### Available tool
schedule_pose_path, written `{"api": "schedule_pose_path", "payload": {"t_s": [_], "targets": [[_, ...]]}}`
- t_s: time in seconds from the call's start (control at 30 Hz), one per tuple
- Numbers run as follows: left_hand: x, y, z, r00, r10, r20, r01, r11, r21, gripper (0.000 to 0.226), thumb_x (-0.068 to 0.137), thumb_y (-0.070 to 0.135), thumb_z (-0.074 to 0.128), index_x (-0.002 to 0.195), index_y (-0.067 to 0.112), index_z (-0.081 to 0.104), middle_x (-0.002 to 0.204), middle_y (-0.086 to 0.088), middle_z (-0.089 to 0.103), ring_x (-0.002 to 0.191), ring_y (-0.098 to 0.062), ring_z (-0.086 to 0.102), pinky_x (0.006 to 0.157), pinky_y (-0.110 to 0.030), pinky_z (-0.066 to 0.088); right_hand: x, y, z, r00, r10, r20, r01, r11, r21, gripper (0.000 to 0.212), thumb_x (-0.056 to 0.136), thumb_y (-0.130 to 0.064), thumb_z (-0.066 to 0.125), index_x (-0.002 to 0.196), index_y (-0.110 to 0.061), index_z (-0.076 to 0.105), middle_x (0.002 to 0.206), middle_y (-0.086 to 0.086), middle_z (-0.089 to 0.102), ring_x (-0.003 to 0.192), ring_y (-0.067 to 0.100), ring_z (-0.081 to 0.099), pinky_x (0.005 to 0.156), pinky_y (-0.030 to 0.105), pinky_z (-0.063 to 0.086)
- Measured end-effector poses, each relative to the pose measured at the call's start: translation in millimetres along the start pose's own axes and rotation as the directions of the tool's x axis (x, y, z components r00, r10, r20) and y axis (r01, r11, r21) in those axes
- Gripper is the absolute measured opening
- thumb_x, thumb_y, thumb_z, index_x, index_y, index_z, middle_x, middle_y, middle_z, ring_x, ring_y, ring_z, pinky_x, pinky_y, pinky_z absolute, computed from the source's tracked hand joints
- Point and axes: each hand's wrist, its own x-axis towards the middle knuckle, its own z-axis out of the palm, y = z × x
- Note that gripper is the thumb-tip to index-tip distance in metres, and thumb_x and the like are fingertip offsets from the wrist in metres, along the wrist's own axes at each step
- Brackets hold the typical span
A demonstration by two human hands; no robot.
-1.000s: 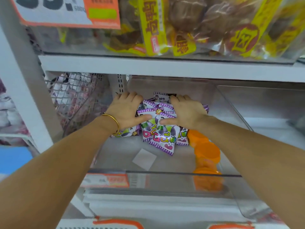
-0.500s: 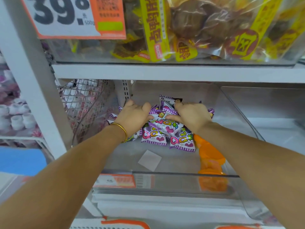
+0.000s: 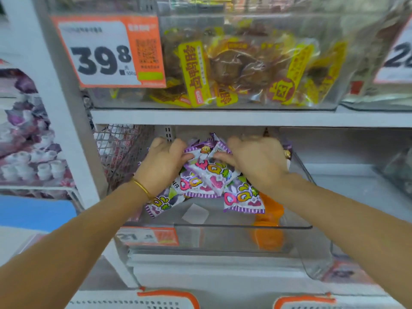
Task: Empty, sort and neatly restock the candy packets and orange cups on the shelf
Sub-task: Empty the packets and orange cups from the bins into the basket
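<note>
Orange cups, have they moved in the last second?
No. The orange cups still lie along the right side of the clear bin, same gap from the white paper square.

Light: bright, even; soft shade lay under the shelf [image 3: 223, 118].
Blur: motion softened the right hand [image 3: 256, 161].
Edges: lines bowed, detail smeared.

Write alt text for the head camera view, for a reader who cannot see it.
The left hand and right hand grip a pile of purple candy packets deep in a clear bin on a shop shelf. Orange cups lie along the bin's right side; the shelf above holds yellow-labelled snack bags beside a 39.8 price tag.
</note>
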Motion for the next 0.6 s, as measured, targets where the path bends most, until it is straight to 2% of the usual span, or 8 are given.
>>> {"api": "schedule_pose_path", "payload": {"t_s": [0.1, 0.23, 0.33, 0.4, 0.47, 0.6], "targets": [[-7, 5, -18, 0.991, 0.084, -0.103, -0.088, 0.995, -0.041, 0.031, 0.096, 0.033, 0.039, 0.087, 0.003, 0.041, 0.051, -0.016, 0.053, 0.049, -0.033, 0.056, 0.061, -0.032, 0.023, -17, -10, -21, 0.996, 0.033, -0.087, -0.038, 0.997, -0.065, 0.052, 0.080, -0.060, 0.037, 0.050, -0.020, 0.050, 0.039, 0.000, 0.047, 0.039, 0.019, 0.053, 0.045, 0.018, 0.016], [-1, 15, -37, 0.963, 0.139, -0.229, -0.157, 0.986, -0.060, 0.037, 0.101, 0.036, 0.029, 0.086, 0.004, 0.040, 0.053, -0.018, 0.053, 0.050, -0.034, 0.055, 0.065, -0.034, 0.025, -18, -9, -54, 0.984, 0.053, -0.168, -0.071, 0.992, -0.103, 0.050, 0.081, -0.060, 0.038, 0.050, -0.021, 0.046, 0.039, 0.000, 0.045, 0.039, 0.018, 0.052, 0.046, 0.018, 0.013], [5, 25, -50, 0.948, 0.160, -0.275, -0.190, 0.978, -0.085, 0.034, 0.100, 0.034, 0.032, 0.085, 0.005, 0.038, 0.053, -0.018, 0.052, 0.052, -0.031, 0.051, 0.062, -0.034, 0.022, -15, -3, -79, 0.978, 0.049, -0.203, -0.078, 0.988, -0.137, 0.050, 0.082, -0.058, 0.038, 0.050, -0.020, 0.044, 0.039, -0.001, 0.043, 0.039, 0.018, 0.051, 0.047, 0.018, 0.013], [9, 35, -58, 0.937, 0.153, -0.313, -0.200, 0.972, -0.125, 0.033, 0.100, 0.035, 0.033, 0.087, 0.006, 0.038, 0.054, -0.019, 0.052, 0.063, -0.027, 0.039, 0.062, -0.034, 0.021, -18, 1, -95, 0.980, 0.049, -0.191, -0.070, 0.992, -0.106, 0.050, 0.083, -0.057, 0.038, 0.051, -0.019, 0.043, 0.039, 0.000, 0.043, 0.039, 0.020, 0.051, 0.047, 0.017, 0.014], [9, 47, -66, 0.928, 0.156, -0.339, -0.215, 0.966, -0.144, 0.035, 0.101, 0.036, 0.027, 0.088, 0.006, 0.038, 0.055, -0.019, 0.052, 0.065, -0.023, 0.031, 0.062, -0.034, 0.022, -25, 4, -111, 0.982, 0.045, -0.185, -0.058, 0.996, -0.064, 0.047, 0.083, -0.056, 0.038, 0.054, -0.020, 0.036, 0.039, 0.002, 0.044, 0.038, 0.022, 0.051, 0.047, 0.016, 0.012], [11, 81, -85, 0.930, 0.138, -0.340, -0.208, 0.962, -0.179, 0.037, 0.101, 0.037, 0.026, 0.086, 0.005, 0.038, 0.054, -0.020, 0.052, 0.065, -0.028, 0.038, 0.063, -0.034, 0.023, -45, 18, -145, 0.984, 0.071, -0.161, -0.072, 0.997, -0.002, 0.045, 0.084, -0.056, 0.040, 0.061, -0.020, 0.029, 0.040, 0.004, 0.044, 0.037, 0.024, 0.050, 0.055, 0.013, 0.001]]}}
